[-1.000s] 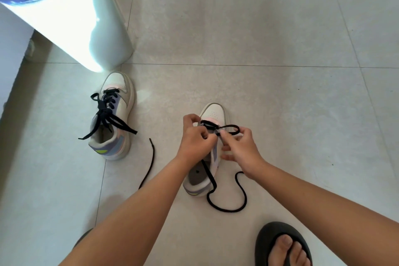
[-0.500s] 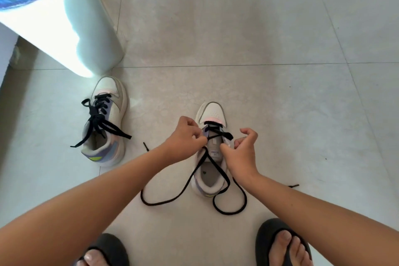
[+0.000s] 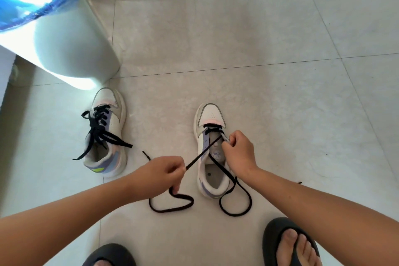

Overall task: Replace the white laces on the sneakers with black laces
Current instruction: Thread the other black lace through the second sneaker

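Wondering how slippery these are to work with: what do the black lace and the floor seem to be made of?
Black lace: flat woven fabric, matte, by its limp ribbon-like loops. Floor: glazed tile, probably ceramic, given the grout lines and soft sheen.

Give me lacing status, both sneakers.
Done: left sneaker carries black lacing, ends loose. In hand: left hand pulls the black lace taut; right hand grips the right sneaker. Left: the upper eyelets there.
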`<state>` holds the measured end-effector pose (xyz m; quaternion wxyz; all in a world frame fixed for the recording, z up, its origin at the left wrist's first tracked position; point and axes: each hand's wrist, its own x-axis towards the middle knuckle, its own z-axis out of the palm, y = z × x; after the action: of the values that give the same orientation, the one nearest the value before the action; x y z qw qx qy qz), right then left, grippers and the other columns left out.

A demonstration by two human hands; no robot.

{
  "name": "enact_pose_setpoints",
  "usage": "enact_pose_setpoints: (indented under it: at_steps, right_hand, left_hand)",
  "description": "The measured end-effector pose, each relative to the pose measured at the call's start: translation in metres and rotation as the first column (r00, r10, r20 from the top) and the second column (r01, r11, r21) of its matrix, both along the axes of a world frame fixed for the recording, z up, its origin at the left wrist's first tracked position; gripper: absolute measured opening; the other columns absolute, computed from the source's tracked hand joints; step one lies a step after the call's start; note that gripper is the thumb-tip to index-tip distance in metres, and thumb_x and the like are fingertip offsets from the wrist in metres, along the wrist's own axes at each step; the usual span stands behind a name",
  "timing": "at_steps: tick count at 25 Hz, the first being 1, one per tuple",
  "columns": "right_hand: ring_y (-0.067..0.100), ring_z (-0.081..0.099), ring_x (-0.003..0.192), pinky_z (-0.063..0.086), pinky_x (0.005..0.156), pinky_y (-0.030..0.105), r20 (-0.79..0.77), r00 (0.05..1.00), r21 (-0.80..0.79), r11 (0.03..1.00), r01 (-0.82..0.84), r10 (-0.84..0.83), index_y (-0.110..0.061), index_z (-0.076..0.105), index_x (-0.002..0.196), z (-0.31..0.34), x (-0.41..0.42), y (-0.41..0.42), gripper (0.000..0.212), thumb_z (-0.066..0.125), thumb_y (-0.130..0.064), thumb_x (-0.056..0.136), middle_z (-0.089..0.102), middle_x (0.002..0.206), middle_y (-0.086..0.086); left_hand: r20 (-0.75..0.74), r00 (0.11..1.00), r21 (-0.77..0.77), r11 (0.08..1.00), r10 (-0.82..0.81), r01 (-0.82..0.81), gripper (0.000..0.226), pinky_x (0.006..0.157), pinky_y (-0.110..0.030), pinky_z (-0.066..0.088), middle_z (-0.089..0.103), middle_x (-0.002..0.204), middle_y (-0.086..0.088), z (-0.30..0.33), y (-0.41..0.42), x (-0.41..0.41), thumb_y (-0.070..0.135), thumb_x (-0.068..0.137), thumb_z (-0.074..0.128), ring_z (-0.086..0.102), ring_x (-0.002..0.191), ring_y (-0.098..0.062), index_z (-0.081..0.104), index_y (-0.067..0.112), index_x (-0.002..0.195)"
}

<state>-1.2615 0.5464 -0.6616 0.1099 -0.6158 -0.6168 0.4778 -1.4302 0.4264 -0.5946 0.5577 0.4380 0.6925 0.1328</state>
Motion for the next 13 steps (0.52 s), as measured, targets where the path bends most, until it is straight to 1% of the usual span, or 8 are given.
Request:
enact_pose_setpoints:
  at_steps: [1,2,5,7,9,11,13]
  right_hand:
    - [0.013,0.030,0.056,0.027,0.053,0.029,0.014,0.999,0.011,0.999,-0.033,0.032,-0.017,0.032,0.066,0.000,-0.001,-0.001,0.026,0.049,-0.004,0.081,0.037,0.063,-0.003]
    - [0.013,0.030,0.056,0.026,0.052,0.028,0.027,0.998,0.018,0.998,-0.061,0.061,-0.017,0.031,0.066,-0.001,-0.001,-0.002,0.026,0.048,-0.004,0.081,0.037,0.063,-0.003]
    - [0.012,0.029,0.055,0.024,0.050,0.026,0.041,0.996,0.023,0.996,-0.084,0.083,-0.018,0.030,0.065,-0.003,-0.002,0.000,0.027,0.048,-0.004,0.081,0.036,0.063,-0.004]
    - [0.012,0.029,0.055,0.025,0.049,0.025,0.069,0.991,0.030,0.992,-0.120,0.118,-0.018,0.030,0.065,-0.003,-0.002,0.005,0.028,0.047,-0.004,0.081,0.036,0.063,-0.003]
    - [0.012,0.031,0.054,0.026,0.050,0.027,0.088,0.974,0.035,0.977,-0.211,0.207,-0.018,0.031,0.065,-0.002,0.001,0.012,0.028,0.049,-0.004,0.081,0.038,0.062,-0.003]
    - [0.012,0.033,0.053,0.028,0.051,0.028,0.120,0.940,0.054,0.944,-0.326,0.318,-0.019,0.034,0.066,0.002,0.003,0.017,0.027,0.052,-0.005,0.080,0.040,0.061,-0.004]
    - [0.012,0.035,0.054,0.029,0.051,0.027,0.136,0.923,0.078,0.925,-0.372,0.360,-0.019,0.037,0.068,0.003,0.004,0.020,0.024,0.054,-0.006,0.080,0.043,0.062,-0.004]
  left_hand:
    - [-0.029,0.998,-0.012,0.998,-0.060,0.060,0.028,0.060,-0.018,0.045,0.065,0.057,0.004,-0.001,-0.005,0.004,0.027,0.096,0.043,0.056,0.052,-0.004,0.049,0.022,0.069]
    - [-0.029,0.996,-0.031,0.996,-0.086,0.085,0.029,0.056,-0.016,0.045,0.064,0.054,0.003,0.000,-0.009,0.008,0.032,0.096,0.042,0.056,0.048,-0.005,0.049,0.022,0.071]
    - [0.071,0.996,-0.063,0.996,-0.061,0.066,0.031,0.046,-0.014,0.044,0.061,0.050,0.001,0.000,-0.016,0.012,0.036,0.096,0.042,0.055,0.040,-0.010,0.052,0.023,0.070]
    - [0.097,0.994,-0.089,0.995,0.045,-0.036,0.031,0.043,-0.016,0.042,0.059,0.047,-0.002,-0.001,-0.018,-0.003,0.032,0.097,0.043,0.053,0.037,-0.013,0.052,0.018,0.071]
    - [0.047,0.981,-0.090,0.979,0.186,-0.181,0.032,0.043,-0.021,0.043,0.055,0.045,-0.002,-0.004,-0.015,-0.025,0.026,0.098,0.044,0.052,0.037,-0.016,0.052,0.010,0.073]
    - [0.008,0.945,-0.048,0.944,0.328,-0.327,0.032,0.048,-0.025,0.046,0.053,0.045,-0.001,-0.008,-0.007,-0.047,0.024,0.098,0.046,0.053,0.041,-0.018,0.055,0.006,0.074]
    - [0.053,0.911,-0.034,0.913,0.408,-0.407,0.031,0.054,-0.029,0.047,0.054,0.048,0.000,-0.011,0.006,-0.062,0.026,0.097,0.049,0.054,0.044,-0.017,0.060,0.007,0.075]
